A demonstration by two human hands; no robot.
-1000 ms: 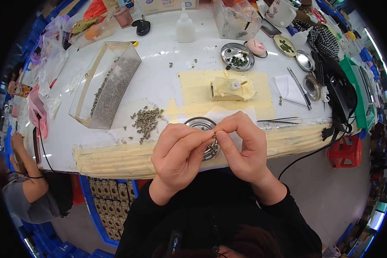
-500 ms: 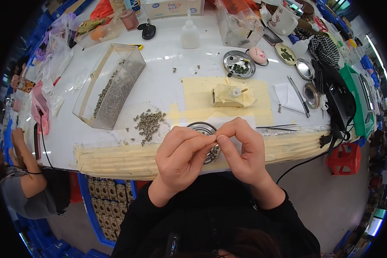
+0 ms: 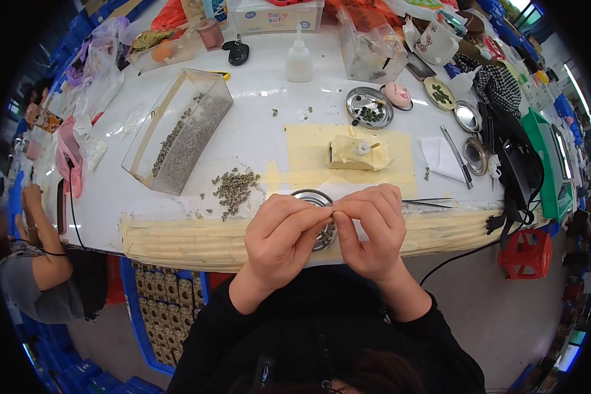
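My left hand (image 3: 281, 238) and my right hand (image 3: 373, 230) meet at the fingertips above a round metal dish (image 3: 314, 195) near the table's front edge. Each is closed in a pinch. Whatever sits between the fingertips is too small to make out. The hands cover much of the dish, and small grey metal-looking pieces (image 3: 326, 235) show in it between them. To the left of my left hand lies a loose pile of similar small pieces (image 3: 235, 190) on the white table.
A clear plastic bin (image 3: 207, 128) of small pieces stands at left. Beyond my hands are a tape-covered block (image 3: 354, 154), a white squeeze bottle (image 3: 299, 62) and a metal dish of dark green bits (image 3: 369, 108). Tweezers (image 3: 427, 202) lie at right. Another person's arm (image 3: 44, 230) is at far left.
The right fingers have shifted slightly against the left fingertips, still pinched together. The whole view has moved a little, so the table things sit slightly further right.
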